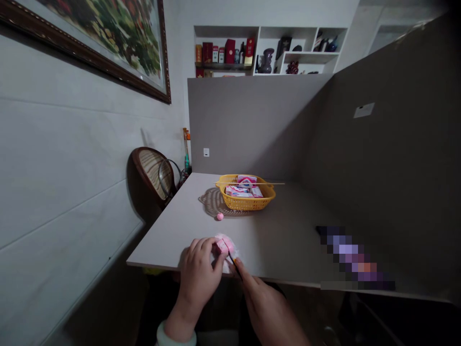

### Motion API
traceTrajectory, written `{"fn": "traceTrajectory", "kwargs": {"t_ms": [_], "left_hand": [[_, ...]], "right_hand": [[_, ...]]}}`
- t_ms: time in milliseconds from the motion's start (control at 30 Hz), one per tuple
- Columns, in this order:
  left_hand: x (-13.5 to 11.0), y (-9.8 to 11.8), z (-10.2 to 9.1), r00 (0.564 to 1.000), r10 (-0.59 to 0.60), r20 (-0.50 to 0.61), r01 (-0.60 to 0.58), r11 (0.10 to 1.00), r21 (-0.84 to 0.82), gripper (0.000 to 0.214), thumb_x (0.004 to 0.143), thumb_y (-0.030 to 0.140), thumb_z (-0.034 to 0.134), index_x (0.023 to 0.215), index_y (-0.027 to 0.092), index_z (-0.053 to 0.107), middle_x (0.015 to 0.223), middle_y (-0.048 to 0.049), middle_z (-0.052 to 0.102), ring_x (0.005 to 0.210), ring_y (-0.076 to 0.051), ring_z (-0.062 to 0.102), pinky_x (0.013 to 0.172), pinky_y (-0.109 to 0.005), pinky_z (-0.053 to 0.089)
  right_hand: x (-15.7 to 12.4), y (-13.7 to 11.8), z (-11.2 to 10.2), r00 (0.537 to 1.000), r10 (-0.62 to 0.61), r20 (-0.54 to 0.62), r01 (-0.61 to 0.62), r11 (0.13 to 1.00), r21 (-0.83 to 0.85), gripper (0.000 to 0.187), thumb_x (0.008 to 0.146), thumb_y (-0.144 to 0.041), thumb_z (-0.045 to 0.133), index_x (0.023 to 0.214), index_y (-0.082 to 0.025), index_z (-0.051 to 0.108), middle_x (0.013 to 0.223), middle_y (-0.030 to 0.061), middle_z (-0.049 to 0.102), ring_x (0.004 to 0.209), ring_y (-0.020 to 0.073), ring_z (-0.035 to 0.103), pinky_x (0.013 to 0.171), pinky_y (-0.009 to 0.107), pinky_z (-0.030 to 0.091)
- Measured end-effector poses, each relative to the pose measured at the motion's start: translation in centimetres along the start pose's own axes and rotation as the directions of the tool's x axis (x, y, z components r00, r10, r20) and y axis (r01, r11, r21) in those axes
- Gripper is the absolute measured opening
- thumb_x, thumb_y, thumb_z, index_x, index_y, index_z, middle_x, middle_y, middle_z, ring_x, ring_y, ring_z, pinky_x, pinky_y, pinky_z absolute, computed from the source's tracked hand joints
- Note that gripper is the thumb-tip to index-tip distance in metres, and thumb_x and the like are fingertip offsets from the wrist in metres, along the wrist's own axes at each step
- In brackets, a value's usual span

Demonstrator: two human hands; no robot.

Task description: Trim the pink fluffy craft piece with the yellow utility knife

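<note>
Pink obj. half hidden behind fingers, prob. fluffy

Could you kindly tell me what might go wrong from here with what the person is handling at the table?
The thin dark stick in the right hand points into the pink fluffy piece, so it could slip and jab the left hand. That piece is also held right over the table's near edge and might drop off if released. The small pink ball lies loose and could possibly roll away.
</note>
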State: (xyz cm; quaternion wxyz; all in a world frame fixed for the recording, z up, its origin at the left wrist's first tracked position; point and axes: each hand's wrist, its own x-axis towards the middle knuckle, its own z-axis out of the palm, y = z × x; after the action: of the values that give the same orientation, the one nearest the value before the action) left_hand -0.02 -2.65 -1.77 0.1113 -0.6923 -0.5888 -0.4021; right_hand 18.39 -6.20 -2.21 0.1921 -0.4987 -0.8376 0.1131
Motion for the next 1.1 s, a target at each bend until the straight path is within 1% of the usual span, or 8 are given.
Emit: {"fn": "traceTrajectory", "kwargs": {"t_ms": [133, 267, 367, 500, 600, 800, 1000, 1100], "left_hand": [[-0.1, -0.2, 0.0, 0.999, 0.007, 0.037, -0.007, 1.0, 0.001, 0.019, 0.091, 0.034, 0.059, 0.104, 0.02, 0.059, 0.102, -0.0071, 0.069, 0.097, -0.026, 0.062, 0.083, -0.041, 0.048], [-0.2, -0.6, 0.2, 0.999, 0.015, 0.046, -0.014, 1.0, -0.017, 0.019, 0.091, 0.033, 0.059, 0.106, 0.02, 0.059, 0.103, -0.007, 0.068, 0.097, -0.025, 0.062, 0.083, -0.04, 0.049], [-0.2, -0.8, 0.4, 0.999, 0.007, 0.032, -0.007, 1.0, -0.004, 0.021, 0.091, 0.035, 0.059, 0.106, 0.02, 0.059, 0.103, -0.0074, 0.068, 0.097, -0.026, 0.062, 0.082, -0.041, 0.049], [-0.3, -0.8, 0.5, 0.999, 0.018, 0.029, -0.017, 1.0, -0.012, 0.021, 0.091, 0.037, 0.058, 0.104, 0.02, 0.059, 0.1, -0.0074, 0.069, 0.095, -0.025, 0.063, 0.082, -0.04, 0.05], [-0.2, -0.7, 0.4, 0.999, 0.004, 0.034, -0.004, 1.0, -0.005, 0.02, 0.091, 0.037, 0.059, 0.102, 0.02, 0.06, 0.098, -0.0073, 0.069, 0.094, -0.026, 0.063, 0.082, -0.04, 0.05], [-0.1, -0.4, 0.3, 0.999, -0.005, 0.034, 0.004, 1.0, 0.017, 0.021, 0.093, 0.037, 0.056, 0.103, 0.02, 0.061, 0.1, -0.0079, 0.069, 0.095, -0.025, 0.063, 0.083, -0.04, 0.049], [0.1, -0.3, -0.1, 0.999, 0.006, 0.033, -0.006, 1.0, -0.002, 0.023, 0.095, 0.038, 0.052, 0.104, 0.02, 0.062, 0.104, -0.0081, 0.069, 0.099, -0.024, 0.061, 0.085, -0.039, 0.05], [0.2, -0.3, -0.2, 0.999, -0.003, 0.037, 0.003, 1.0, 0.001, 0.023, 0.096, 0.038, 0.051, 0.103, 0.02, 0.063, 0.101, -0.0077, 0.069, 0.096, -0.024, 0.061, 0.082, -0.039, 0.05]], "right_hand": [[-0.6, -0.2, -0.9, 0.997, 0.03, 0.077, -0.027, 0.999, -0.035, 0.065, 0.083, -0.004, 0.031, 0.148, -0.009, 0.04, 0.1, 0.0163, 0.075, 0.088, 0.0227, 0.073, 0.076, 0.028, 0.056], [0.8, -1.3, -1.0, 0.998, 0.053, 0.031, -0.052, 0.998, -0.04, 0.069, 0.082, 0.002, 0.028, 0.149, -0.012, 0.038, 0.103, 0.0159, 0.075, 0.088, 0.0213, 0.073, 0.079, 0.028, 0.055], [1.2, -1.4, -1.0, 0.997, 0.053, 0.057, -0.05, 0.998, -0.044, 0.072, 0.081, 0.003, 0.028, 0.151, -0.012, 0.034, 0.103, 0.0157, 0.075, 0.087, 0.021, 0.073, 0.079, 0.028, 0.055], [-0.5, -0.4, -1.7, 0.989, 0.061, 0.131, -0.057, 0.998, -0.034, 0.07, 0.082, -0.003, 0.032, 0.15, -0.014, 0.038, 0.103, 0.0146, 0.075, 0.089, 0.0217, 0.073, 0.08, 0.028, 0.054], [-1.6, 0.1, -2.3, 0.985, 0.075, 0.156, -0.074, 0.997, -0.013, 0.069, 0.082, -0.005, 0.032, 0.15, -0.015, 0.037, 0.103, 0.0136, 0.075, 0.088, 0.0224, 0.073, 0.08, 0.029, 0.055], [-1.6, -0.1, -2.5, 0.975, 0.096, 0.199, -0.086, 0.994, -0.06, 0.071, 0.082, -0.006, 0.034, 0.152, -0.016, 0.031, 0.1, 0.0129, 0.075, 0.087, 0.0237, 0.073, 0.074, 0.028, 0.056], [-2.3, 1.0, -1.8, 0.988, 0.054, 0.147, -0.052, 0.999, -0.015, 0.068, 0.084, -0.009, 0.034, 0.151, -0.017, 0.036, 0.098, 0.0127, 0.075, 0.083, 0.0229, 0.073, 0.073, 0.028, 0.055], [-2.9, 1.6, -1.7, 0.996, 0.024, 0.084, -0.026, 0.999, 0.025, 0.065, 0.086, -0.011, 0.035, 0.15, -0.024, 0.039, 0.093, 0.0092, 0.076, 0.079, 0.0213, 0.072, 0.072, 0.026, 0.054]]}}
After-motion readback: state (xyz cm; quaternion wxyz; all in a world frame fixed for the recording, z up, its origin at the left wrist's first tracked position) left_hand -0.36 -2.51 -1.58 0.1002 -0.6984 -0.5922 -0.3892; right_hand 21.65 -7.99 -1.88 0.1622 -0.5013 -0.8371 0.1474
